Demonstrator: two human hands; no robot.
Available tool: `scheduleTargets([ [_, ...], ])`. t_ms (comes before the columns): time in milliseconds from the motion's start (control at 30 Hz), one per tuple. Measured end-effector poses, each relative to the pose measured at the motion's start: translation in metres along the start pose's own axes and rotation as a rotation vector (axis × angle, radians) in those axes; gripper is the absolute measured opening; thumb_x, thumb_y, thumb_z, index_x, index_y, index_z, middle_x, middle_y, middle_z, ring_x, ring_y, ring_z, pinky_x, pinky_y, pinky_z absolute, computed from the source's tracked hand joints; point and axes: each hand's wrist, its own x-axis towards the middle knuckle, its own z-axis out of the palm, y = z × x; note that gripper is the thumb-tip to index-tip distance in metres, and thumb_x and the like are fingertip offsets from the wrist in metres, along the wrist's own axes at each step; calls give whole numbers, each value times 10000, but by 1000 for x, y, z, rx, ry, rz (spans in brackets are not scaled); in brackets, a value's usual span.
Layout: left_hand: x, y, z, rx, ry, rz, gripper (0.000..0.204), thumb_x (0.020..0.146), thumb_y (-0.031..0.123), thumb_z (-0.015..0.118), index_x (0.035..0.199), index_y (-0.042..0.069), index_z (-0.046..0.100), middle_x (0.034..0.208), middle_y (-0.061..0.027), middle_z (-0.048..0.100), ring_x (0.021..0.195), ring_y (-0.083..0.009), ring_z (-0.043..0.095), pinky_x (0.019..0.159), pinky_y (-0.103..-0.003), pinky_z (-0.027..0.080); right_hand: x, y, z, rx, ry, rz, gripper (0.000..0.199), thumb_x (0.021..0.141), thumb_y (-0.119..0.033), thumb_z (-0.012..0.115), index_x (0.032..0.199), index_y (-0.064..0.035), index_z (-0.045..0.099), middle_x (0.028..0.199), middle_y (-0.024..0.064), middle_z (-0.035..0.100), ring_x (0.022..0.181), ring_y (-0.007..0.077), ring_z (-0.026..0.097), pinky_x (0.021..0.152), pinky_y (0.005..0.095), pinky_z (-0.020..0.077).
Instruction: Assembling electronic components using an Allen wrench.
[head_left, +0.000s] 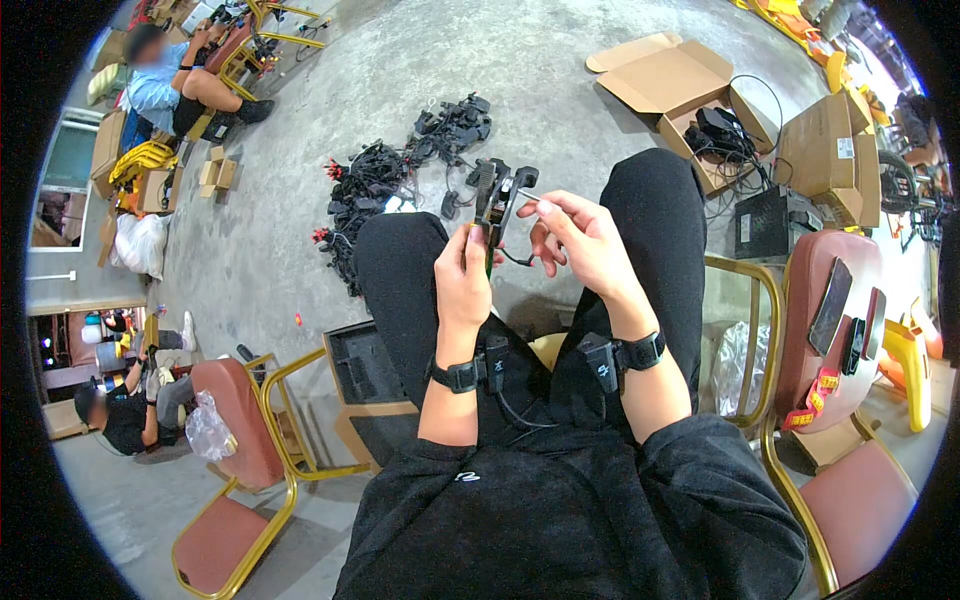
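Note:
My left hand (463, 282) is closed around a black ridged device (494, 195) with a short dark cable, held up between my knees. My right hand (580, 238) is closed at the device's right side, thumb and forefinger pinching a thin silvery metal rod (530, 194). The rod's tip points at the device; whether it touches cannot be made out. My right hand's other fingers curl near the cable. On the floor beyond lies a heap of black parts with cables (375, 185), some with red ends.
An open cardboard box (690, 95) holding black cabled parts stands at the front right, near a black box (775, 222). Brown chairs flank me; the right one (815, 270) bears dark flat pieces. A black tray (370, 362) lies by my left leg. Two people (155, 85) sit at the left.

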Motion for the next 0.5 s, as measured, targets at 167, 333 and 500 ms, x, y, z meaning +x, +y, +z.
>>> scheduleTargets([
  [167,0,2,1,-48,16,-32,449,1070,379,427,1055,-18,635,855,-65,665,725,-132,635,681,-282,527,-1,-5,2,-78,18,3,277,1043,-252,541,1090,-22,687,733,45,660,516,60,545,487,202,429],
  [333,-1,3,2,-181,15,-86,422,1067,372,443,987,1,626,845,-62,672,712,-120,630,675,-274,506,-4,-7,3,-341,113,-67,263,1034,-249,562,1083,-39,713,772,20,673,565,60,573,497,209,434],
  [500,0,1,1,-231,-19,-73,436,1070,379,428,976,2,625,847,-71,674,707,-125,635,669,-272,504,-3,-5,1,-606,154,-359,183,968,-160,627,1075,-39,714,884,107,654,738,212,631,648,319,496],
])
